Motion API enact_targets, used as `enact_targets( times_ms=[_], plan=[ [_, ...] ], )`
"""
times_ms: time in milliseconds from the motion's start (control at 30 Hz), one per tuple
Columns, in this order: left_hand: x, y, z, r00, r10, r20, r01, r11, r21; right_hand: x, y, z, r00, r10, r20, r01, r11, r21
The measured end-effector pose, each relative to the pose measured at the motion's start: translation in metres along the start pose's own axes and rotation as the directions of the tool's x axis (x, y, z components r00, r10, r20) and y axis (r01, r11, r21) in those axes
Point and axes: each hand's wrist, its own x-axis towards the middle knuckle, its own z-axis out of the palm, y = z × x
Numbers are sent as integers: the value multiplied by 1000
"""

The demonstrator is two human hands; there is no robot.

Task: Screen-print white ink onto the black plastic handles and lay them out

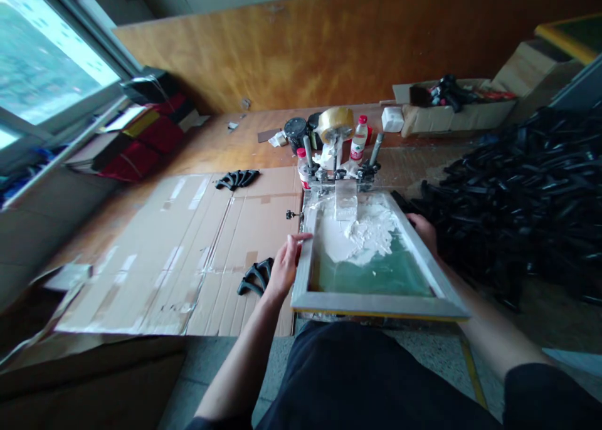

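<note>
A screen printing frame lies in front of me, with a green mesh and thick white paste spread over its far half. My left hand is at the frame's left side, index finger laid on the rim and the other fingers curled at its edge. Beyond the right rim, my right hand is bent inward; the frame partly hides its fingers. Whatever it grips is hidden. A black piece lies close to those fingers. A clear squeegee-like block stands at the far end, below the metal clamp.
Black curved parts lie on the cardboard, with another group farther back. A large pile of black parts fills the right. Behind the clamp stand a tape roll, a bottle and a black tub.
</note>
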Motion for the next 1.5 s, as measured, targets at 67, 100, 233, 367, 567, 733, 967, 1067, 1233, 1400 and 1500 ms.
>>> enact_targets(
  times_ms=[67, 100, 233, 367, 567, 733, 967, 1067, 1233, 1400, 1500],
  plan=[
    [-6, -34, -1, 998, -59, -17, 61, 994, 94, 22, -2, -5, 986, 92, -142, -95, 995, -11],
    [-6, -50, 0, 997, -69, -30, 72, 989, 127, 34, -10, -3, 979, 101, -177, -105, 994, -14],
    [4, -93, 8, 993, -106, -49, 114, 969, 218, 70, -64, 18, 998, -48, 30, 50, 995, -83],
    [14, -103, 9, 991, -107, -84, 128, 949, 289, 55, -101, 38, 946, -26, 322, 82, 984, -161],
    [15, -110, 7, 993, -94, -67, 110, 950, 293, -9, -104, 28, 789, -405, 462, 440, 897, 35],
    [15, -110, 6, 992, -105, -68, 121, 947, 298, 2, -98, 15, 769, -403, 496, 399, 909, 119],
    [11, -106, 7, 992, -109, -63, 120, 971, 206, -25, -100, 34, 841, -426, 333, 412, 904, 113],
    [9, -100, 7, 991, -117, -66, 127, 974, 189, -11, -101, 29, 901, -298, 316, 262, 953, 154],
    [-4, -57, 2, 995, -101, -3, 101, 991, 93, 70, -93, 12, 986, -80, 146, 68, 994, 86],
    [-6, 12, 4, 998, 28, -54, -34, 991, -128, 105, -23, -36, 979, 189, -79, -177, 974, 139],
    [12, 48, 13, 971, 203, -129, -230, 941, -249, 79, 13, -41, 922, 365, -125, -347, 927, 144]
  ],
)
